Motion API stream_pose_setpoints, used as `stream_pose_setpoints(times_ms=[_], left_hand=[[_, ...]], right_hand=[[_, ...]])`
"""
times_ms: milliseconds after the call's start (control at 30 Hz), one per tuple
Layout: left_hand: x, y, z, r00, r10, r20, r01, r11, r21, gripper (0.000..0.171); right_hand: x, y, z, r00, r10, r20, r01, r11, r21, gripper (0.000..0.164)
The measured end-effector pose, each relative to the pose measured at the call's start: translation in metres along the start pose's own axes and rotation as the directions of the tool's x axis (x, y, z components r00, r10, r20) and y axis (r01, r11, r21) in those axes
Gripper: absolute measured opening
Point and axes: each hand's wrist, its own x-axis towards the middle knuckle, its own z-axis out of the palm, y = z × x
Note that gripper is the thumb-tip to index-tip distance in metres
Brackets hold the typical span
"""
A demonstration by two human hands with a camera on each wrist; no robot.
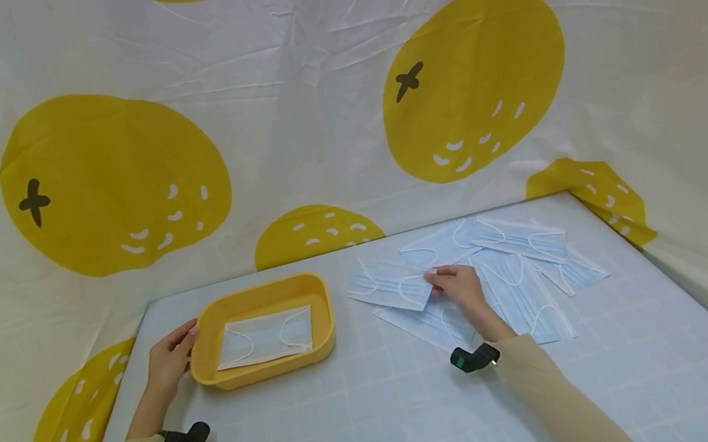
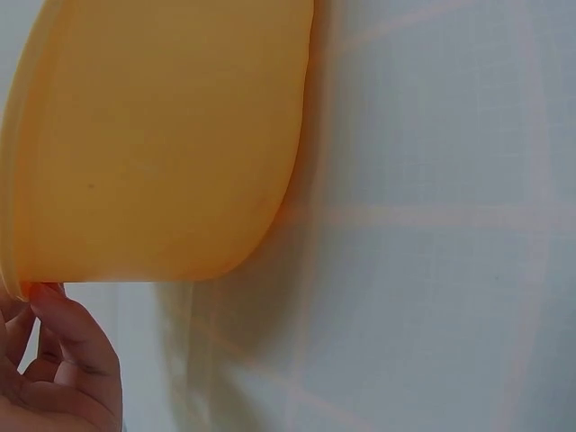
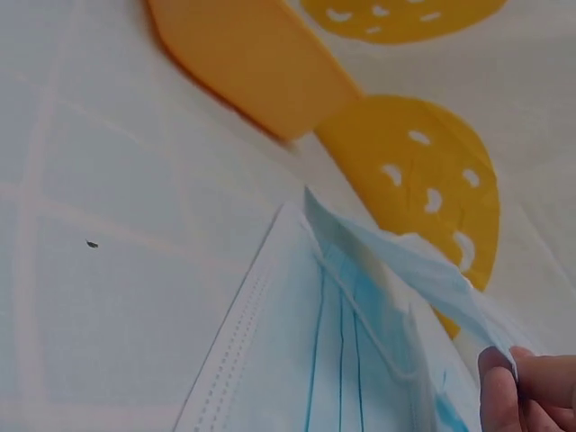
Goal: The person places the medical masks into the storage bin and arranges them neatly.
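Observation:
A yellow tray [image 1: 267,374] stands at the left of the table with one blue face mask [image 1: 264,337] lying flat inside it. My left hand [image 1: 167,359] pinches the tray's left rim; in the left wrist view its thumb and fingers [image 2: 76,333] meet at the rim's edge. Between the thumb and fingers of my right hand [image 1: 464,290] is the right edge of another face mask [image 1: 388,283]. That mask is lifted at an angle over a mask [image 1: 422,322] lying on the table. In the right wrist view the lifted mask [image 3: 405,256] shows edge-on.
Several loose face masks [image 1: 523,302] overlap in a spread pile at the right back of the table [image 1: 360,436]. Behind the table's back edge hangs a white curtain [image 1: 308,104] with yellow fruit prints.

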Motion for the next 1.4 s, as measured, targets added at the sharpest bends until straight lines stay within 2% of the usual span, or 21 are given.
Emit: stream_pose_setpoints(times_ms=[367,767,1100,1400], left_hand=[[0.001,0.0,0.001,1.0,-0.01,0.009,0.01,1.0,0.009,0.061],[0.001,-0.001,0.002,1.0,-0.002,-0.001,0.002,1.0,0.003,0.059],[-0.001,0.001,0.001,1.0,0.021,0.001,-0.021,1.0,0.004,0.058],[-0.002,0.0,0.0,1.0,0.019,-0.002,-0.019,1.0,0.005,0.058]], right_hand=[[0.002,-0.008,-0.005,0.998,0.051,0.028,-0.049,0.997,-0.065,0.044],[-0.003,-0.022,-0.01,0.996,0.068,0.054,-0.064,0.996,-0.065,0.046],[-0.003,-0.036,-0.015,0.996,-0.016,0.084,0.017,1.0,-0.004,0.042],[-0.007,-0.052,-0.016,0.995,-0.032,0.092,0.034,0.999,-0.016,0.043]])
